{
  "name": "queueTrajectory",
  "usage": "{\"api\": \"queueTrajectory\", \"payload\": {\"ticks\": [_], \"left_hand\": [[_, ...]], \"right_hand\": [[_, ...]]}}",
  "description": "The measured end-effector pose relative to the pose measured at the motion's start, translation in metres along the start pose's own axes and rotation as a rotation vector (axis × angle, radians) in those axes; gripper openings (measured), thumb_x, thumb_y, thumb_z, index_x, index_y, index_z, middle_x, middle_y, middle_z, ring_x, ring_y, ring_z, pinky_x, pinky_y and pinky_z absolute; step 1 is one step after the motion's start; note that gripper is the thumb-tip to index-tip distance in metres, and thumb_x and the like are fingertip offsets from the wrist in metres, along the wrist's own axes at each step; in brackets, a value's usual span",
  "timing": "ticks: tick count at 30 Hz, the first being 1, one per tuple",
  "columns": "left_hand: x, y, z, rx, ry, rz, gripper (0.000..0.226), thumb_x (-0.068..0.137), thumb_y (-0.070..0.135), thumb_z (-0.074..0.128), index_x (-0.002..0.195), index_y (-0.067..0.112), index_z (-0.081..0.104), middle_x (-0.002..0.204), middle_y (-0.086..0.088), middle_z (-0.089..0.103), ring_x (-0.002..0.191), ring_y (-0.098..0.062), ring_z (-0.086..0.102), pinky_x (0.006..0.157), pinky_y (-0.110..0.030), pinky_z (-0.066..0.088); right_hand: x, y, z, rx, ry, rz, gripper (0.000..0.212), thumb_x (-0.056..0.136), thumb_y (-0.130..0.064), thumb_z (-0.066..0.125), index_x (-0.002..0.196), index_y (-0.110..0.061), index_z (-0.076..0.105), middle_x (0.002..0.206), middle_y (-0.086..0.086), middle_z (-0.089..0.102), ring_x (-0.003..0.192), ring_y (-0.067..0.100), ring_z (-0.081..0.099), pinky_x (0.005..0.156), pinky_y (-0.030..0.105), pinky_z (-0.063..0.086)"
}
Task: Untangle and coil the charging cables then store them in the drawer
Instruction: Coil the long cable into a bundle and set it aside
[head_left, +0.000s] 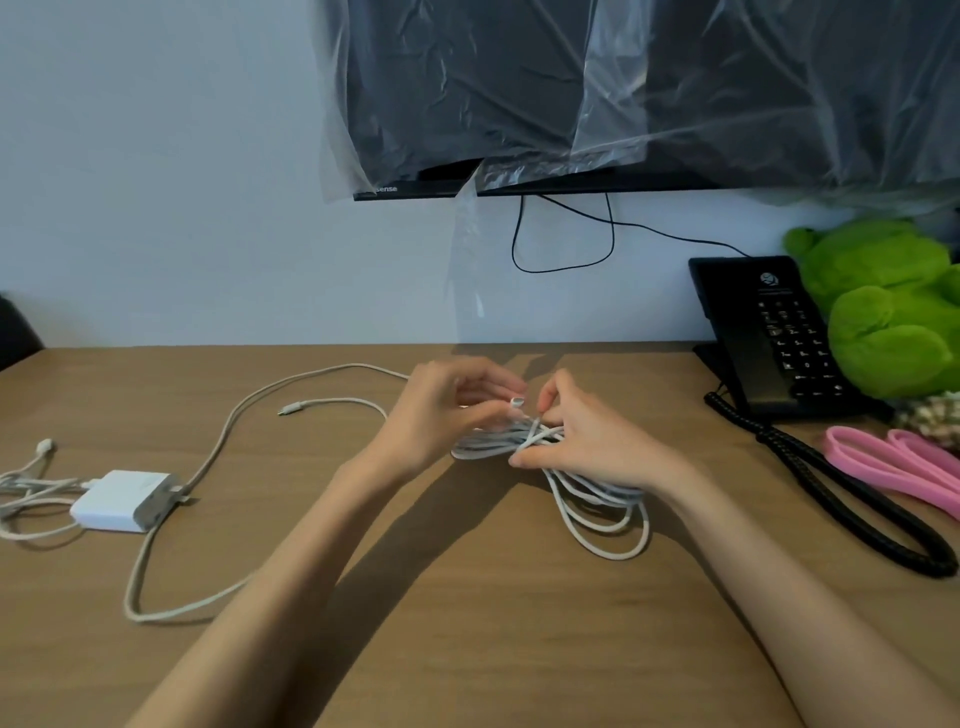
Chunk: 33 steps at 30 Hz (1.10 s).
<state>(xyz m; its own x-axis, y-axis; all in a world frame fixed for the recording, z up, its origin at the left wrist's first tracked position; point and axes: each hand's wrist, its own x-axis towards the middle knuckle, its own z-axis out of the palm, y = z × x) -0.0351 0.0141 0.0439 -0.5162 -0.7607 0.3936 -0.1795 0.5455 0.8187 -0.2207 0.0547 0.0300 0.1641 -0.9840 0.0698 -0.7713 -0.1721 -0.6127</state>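
Note:
A white charging cable (597, 514) lies coiled in several loops at the middle of the wooden desk (467, 623). My right hand (587, 436) grips the top of the coil, its fingers curled round the bundled strands. My left hand (447, 410) pinches the cable's plug end just above the bundle. A second, beige cable (208, 467) runs loose over the left half of the desk, its free plug (285, 412) lying apart, its other end at a white charger block (122, 500). More white cables (26, 493) lie tangled at the left edge. No drawer is in view.
A black desk phone (774, 338) with a curly cord (841, 499) stands at the right. Beside it are a green plush toy (883, 301) and pink straps (893, 462). A plastic-covered monitor (623, 93) hangs on the wall above, thin black wires dangling below.

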Motion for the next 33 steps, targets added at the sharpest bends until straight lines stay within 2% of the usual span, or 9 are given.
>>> {"api": "queueTrajectory", "payload": {"ticks": [3, 6, 9, 14, 18, 20, 26, 29, 33], "left_hand": [[-0.007, -0.012, 0.004, -0.1, 0.069, -0.047, 0.014, 0.079, -0.001, 0.07, 0.092, 0.004, 0.071, 0.088, -0.014, 0.073, 0.084, -0.02, 0.071, 0.072, -0.026, 0.058], [-0.008, -0.021, 0.008, -0.038, 0.11, -0.048, 0.015, 0.079, 0.002, 0.072, 0.09, 0.011, 0.074, 0.084, -0.007, 0.074, 0.08, -0.016, 0.07, 0.066, -0.028, 0.058], [-0.011, -0.028, 0.013, 0.042, 0.157, 0.003, 0.019, 0.074, 0.002, 0.078, 0.09, 0.013, 0.076, 0.082, 0.002, 0.074, 0.074, -0.006, 0.069, 0.058, -0.016, 0.051], [-0.013, -0.036, 0.013, 0.212, 0.137, 0.039, 0.021, 0.075, 0.01, 0.079, 0.095, 0.019, 0.076, 0.105, 0.013, 0.069, 0.076, -0.012, 0.07, 0.06, -0.018, 0.054], [-0.01, -0.035, 0.013, 0.186, 0.102, 0.04, 0.017, 0.083, 0.012, 0.07, 0.099, 0.016, 0.075, 0.089, 0.008, 0.073, 0.07, -0.003, 0.067, 0.062, -0.018, 0.053], [-0.01, -0.034, 0.015, 0.192, 0.112, 0.058, 0.018, 0.084, 0.012, 0.068, 0.101, 0.017, 0.075, 0.09, 0.009, 0.072, 0.076, -0.003, 0.068, 0.065, -0.02, 0.056], [-0.009, -0.042, 0.011, 0.282, 0.088, 0.061, 0.021, 0.091, 0.012, 0.06, 0.108, 0.016, 0.072, 0.101, 0.004, 0.072, 0.069, -0.001, 0.064, 0.065, -0.019, 0.055], [-0.011, -0.046, 0.009, 0.305, 0.092, 0.039, 0.021, 0.092, 0.013, 0.059, 0.108, 0.015, 0.072, 0.098, 0.001, 0.072, 0.064, -0.013, 0.068, 0.066, -0.031, 0.058], [-0.011, -0.043, 0.01, 0.306, 0.137, 0.007, 0.013, 0.091, 0.015, 0.061, 0.099, 0.013, 0.071, 0.088, 0.003, 0.07, 0.055, -0.011, 0.066, 0.062, -0.031, 0.056]], "right_hand": [[0.0, -0.001, 0.004, 0.004, 0.005, 0.014, 0.055, 0.072, -0.049, 0.076, 0.099, -0.023, 0.036, 0.089, 0.0, 0.054, 0.073, 0.009, 0.045, 0.056, 0.025, 0.03], [0.0, -0.004, 0.007, -0.004, 0.02, 0.022, 0.053, 0.074, -0.048, 0.076, 0.097, -0.024, 0.035, 0.091, 0.002, 0.055, 0.07, 0.013, 0.046, 0.057, 0.029, 0.037], [-0.001, -0.008, 0.008, -0.013, 0.038, 0.036, 0.05, 0.075, -0.046, 0.077, 0.096, -0.023, 0.038, 0.107, 0.009, 0.059, 0.086, 0.024, 0.058, 0.073, 0.039, 0.048], [0.001, -0.003, 0.009, -0.021, 0.109, 0.015, 0.042, 0.07, -0.044, 0.08, 0.087, -0.024, 0.046, 0.101, 0.001, 0.066, 0.064, 0.014, 0.053, 0.057, 0.028, 0.038], [0.003, 0.002, 0.01, -0.018, 0.19, 0.016, 0.039, 0.063, -0.046, 0.084, 0.087, -0.026, 0.06, 0.087, -0.011, 0.065, 0.074, 0.003, 0.056, 0.059, 0.022, 0.043], [0.004, 0.004, 0.01, 0.031, 0.209, 0.015, 0.035, 0.062, -0.047, 0.084, 0.087, -0.029, 0.068, 0.084, -0.013, 0.067, 0.081, 0.003, 0.058, 0.066, 0.025, 0.047], [0.005, 0.004, 0.01, 0.273, 0.17, 0.023, 0.036, 0.069, -0.039, 0.082, 0.102, -0.027, 0.074, 0.089, -0.018, 0.071, 0.082, -0.01, 0.061, 0.065, 0.004, 0.043], [0.006, 0.003, 0.015, 0.413, 0.172, 0.074, 0.023, 0.073, -0.037, 0.08, 0.095, -0.031, 0.075, 0.083, -0.014, 0.074, 0.083, -0.005, 0.066, 0.074, 0.011, 0.049], [0.009, 0.002, 0.018, 0.502, 0.196, 0.156, 0.015, 0.072, -0.031, 0.082, 0.086, -0.033, 0.075, 0.081, -0.012, 0.075, 0.083, 0.001, 0.069, 0.08, 0.021, 0.052]]}}
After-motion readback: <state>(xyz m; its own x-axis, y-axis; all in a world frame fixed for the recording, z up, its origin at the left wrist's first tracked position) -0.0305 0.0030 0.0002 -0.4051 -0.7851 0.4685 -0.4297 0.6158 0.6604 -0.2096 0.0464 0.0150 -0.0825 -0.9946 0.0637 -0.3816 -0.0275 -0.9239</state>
